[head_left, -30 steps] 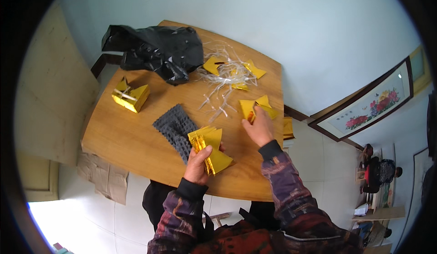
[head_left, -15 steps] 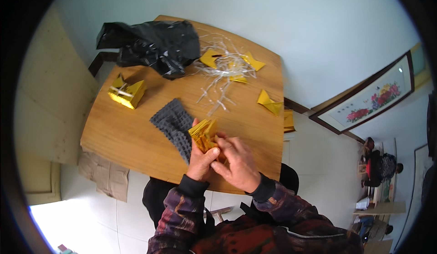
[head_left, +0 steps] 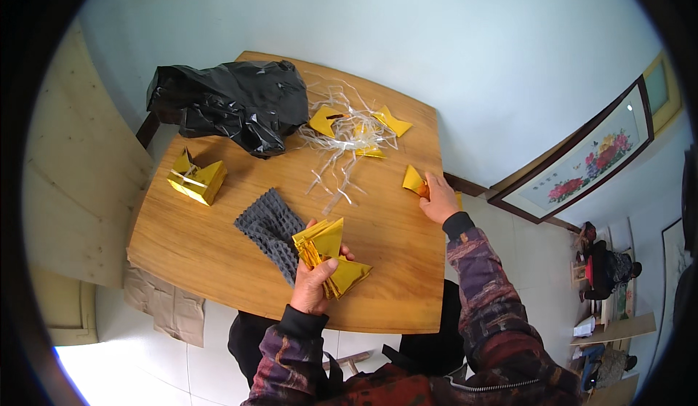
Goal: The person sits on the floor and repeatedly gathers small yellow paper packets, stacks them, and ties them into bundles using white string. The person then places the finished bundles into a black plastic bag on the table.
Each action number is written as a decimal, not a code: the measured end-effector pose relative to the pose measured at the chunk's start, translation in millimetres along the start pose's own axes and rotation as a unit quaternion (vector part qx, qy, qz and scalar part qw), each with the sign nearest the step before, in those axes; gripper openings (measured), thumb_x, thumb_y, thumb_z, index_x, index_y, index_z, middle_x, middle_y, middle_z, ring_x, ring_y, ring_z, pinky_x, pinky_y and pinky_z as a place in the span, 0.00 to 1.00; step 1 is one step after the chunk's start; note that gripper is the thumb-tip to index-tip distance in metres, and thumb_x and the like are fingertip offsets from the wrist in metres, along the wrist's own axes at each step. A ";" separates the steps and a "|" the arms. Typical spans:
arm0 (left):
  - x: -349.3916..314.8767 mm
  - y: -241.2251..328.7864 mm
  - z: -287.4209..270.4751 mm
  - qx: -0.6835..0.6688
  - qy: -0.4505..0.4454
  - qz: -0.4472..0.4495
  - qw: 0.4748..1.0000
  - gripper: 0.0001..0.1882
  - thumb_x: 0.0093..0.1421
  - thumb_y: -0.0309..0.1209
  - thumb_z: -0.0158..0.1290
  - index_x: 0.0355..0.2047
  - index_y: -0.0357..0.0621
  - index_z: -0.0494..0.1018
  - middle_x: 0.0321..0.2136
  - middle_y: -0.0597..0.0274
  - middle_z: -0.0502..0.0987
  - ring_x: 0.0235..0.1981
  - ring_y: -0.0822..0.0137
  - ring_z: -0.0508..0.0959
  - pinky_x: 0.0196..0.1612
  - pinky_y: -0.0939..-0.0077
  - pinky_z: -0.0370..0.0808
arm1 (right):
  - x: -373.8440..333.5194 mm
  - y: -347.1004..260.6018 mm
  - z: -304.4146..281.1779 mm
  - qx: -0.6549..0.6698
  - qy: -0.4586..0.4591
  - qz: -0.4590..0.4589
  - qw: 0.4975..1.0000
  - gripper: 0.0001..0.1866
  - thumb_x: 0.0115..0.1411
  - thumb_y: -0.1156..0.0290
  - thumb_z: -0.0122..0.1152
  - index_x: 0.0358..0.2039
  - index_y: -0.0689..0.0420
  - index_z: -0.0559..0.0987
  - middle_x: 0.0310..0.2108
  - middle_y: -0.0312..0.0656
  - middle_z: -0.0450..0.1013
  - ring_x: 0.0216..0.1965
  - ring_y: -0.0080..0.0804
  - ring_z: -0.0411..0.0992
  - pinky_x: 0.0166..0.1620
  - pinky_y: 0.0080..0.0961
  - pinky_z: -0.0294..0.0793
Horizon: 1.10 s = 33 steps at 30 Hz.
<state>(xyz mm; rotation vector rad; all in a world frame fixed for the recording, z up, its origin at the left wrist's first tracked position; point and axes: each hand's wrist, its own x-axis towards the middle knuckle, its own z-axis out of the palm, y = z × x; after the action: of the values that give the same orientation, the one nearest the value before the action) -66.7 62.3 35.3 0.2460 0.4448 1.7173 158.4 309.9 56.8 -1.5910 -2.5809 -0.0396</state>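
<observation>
My left hand (head_left: 314,287) grips a thick stack of folded gold foil papers (head_left: 331,257) above the table's near edge, its pointed ends fanned outward. At the table's right side my right hand (head_left: 440,199) has its fingers closed round a single folded gold foil paper (head_left: 413,179); the fingertips are partly hidden behind it. Beneath and beside the left hand lies a dark grey textured cloth (head_left: 267,225). Toward the left edge sits a bundle of folded gold papers (head_left: 198,179) tied with a pale strip.
A crumpled black plastic bag (head_left: 233,104) covers the far left of the wooden table (head_left: 196,253). Clear plastic strips (head_left: 345,133) lie tangled near the back, among several gold pieces (head_left: 393,121). A framed flower picture (head_left: 582,158) leans at the right. Other people (head_left: 611,271) are farther off.
My right hand has left the stack and reached right to the single gold paper. The stack has spread wider in my left hand. The whole view has shifted slightly.
</observation>
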 end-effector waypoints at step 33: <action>-3.2 -1.1 1.6 -0.014 0.027 0.037 0.999 0.46 0.52 0.19 0.50 0.68 0.54 0.41 0.45 0.50 0.70 0.45 0.59 0.74 0.51 0.62 0.73 | -64.9 -132.4 -38.9 0.378 0.036 -0.137 0.915 0.19 0.57 0.69 0.59 0.47 0.65 0.71 0.41 0.52 0.73 0.45 0.50 0.71 0.48 0.36 0.70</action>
<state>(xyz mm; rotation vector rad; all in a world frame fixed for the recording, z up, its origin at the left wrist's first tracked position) -64.5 59.6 36.6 0.1990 0.4556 1.8047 72.3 189.5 93.2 -0.9188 -2.2885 0.7599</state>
